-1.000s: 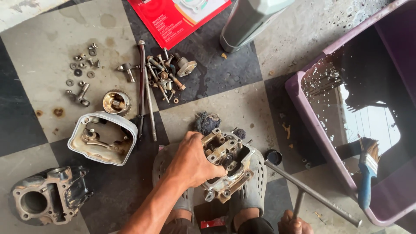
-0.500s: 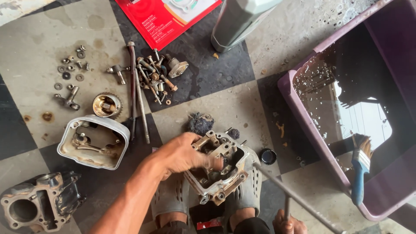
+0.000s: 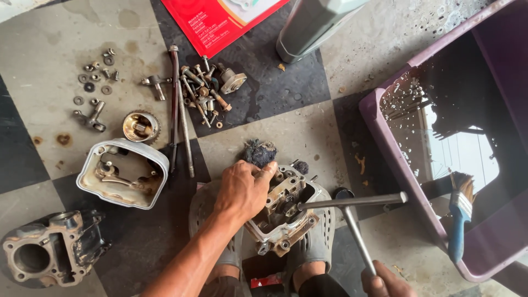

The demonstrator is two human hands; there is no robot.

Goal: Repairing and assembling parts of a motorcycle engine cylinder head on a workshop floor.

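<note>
**Hands at an engine head on a checkered floor**

On the grey-and-black checkered tile floor [image 3: 49, 49], the greasy metal cylinder head [image 3: 286, 214] sat wedged between the person's two feet in grey perforated clogs [image 3: 322, 242]. The left hand [image 3: 245, 190] lay over the head's left side, its fingers [image 3: 264, 171] curled down and gripping the casting's upper edge. The right hand [image 3: 385, 283] showed only partly at the bottom edge, closed around the shaft of a steel T-handle wrench [image 3: 352, 212], whose crossbar tip met the middle of the head.

Just above the head lay a dark oily rag [image 3: 259, 151]. To the left rested an open, cream-stained metal valve cover [image 3: 122, 173], with a toothed sprocket [image 3: 141, 126] above it and two long steel bolts [image 3: 179, 110] beside it. A heap of rusty bolts and small fittings [image 3: 212, 91] lay near washers and nuts [image 3: 93, 82]. A grey engine cylinder block [image 3: 52, 256] sat at lower left. On the right stood a purple plastic tub of dark liquid [image 3: 385, 143], a blue-handled paintbrush [image 3: 459, 220] leaning against its rim. A red printed packet [image 3: 220, 19] lay at the top.
</note>
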